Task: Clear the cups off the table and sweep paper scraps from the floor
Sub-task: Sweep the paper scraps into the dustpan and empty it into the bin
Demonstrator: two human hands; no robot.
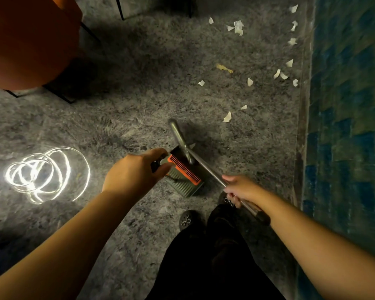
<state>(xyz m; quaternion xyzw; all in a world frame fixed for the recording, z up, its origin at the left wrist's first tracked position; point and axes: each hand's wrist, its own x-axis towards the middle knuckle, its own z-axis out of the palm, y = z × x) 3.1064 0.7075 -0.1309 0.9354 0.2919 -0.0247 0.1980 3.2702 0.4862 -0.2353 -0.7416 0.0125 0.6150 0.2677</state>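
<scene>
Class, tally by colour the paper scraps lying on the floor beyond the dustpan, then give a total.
White scraps: 14
Yellowish scraps: 1
Total: 15

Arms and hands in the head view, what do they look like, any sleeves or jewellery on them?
Both forearms are bare up to the frame edge, with no sleeves in view. The left hand and right hand show no gloves, and no rings, watch or bracelets can be made out. The fingers are too small and dim to judge the nails.
</scene>
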